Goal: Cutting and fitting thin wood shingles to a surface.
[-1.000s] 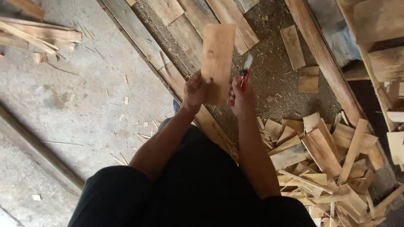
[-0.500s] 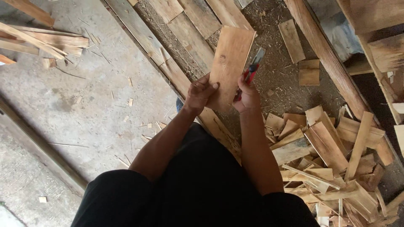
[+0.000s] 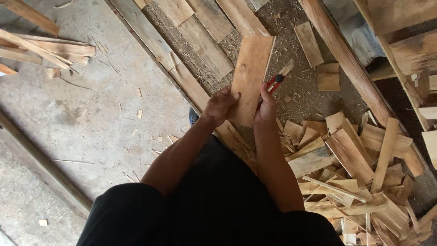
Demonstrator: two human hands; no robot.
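I hold a flat, light-brown wooden board (image 3: 249, 73) upright in front of me, tilted slightly to the right. My left hand (image 3: 219, 105) grips its lower left edge. My right hand (image 3: 266, 108) grips its lower right edge and also holds a red-handled utility knife (image 3: 278, 77), whose blade points up and to the right beside the board.
A heap of cut wood pieces (image 3: 350, 164) lies on the ground at the right. Long planks (image 3: 205, 45) run diagonally under the board. Thin sticks (image 3: 41, 48) lie at the upper left on the concrete floor (image 3: 91, 118). A thick beam (image 3: 346, 59) crosses the upper right.
The board has tilted from upright to leaning right and rose slightly in view. Both hands kept their grip on its lower end, and the knife stayed in the right hand.
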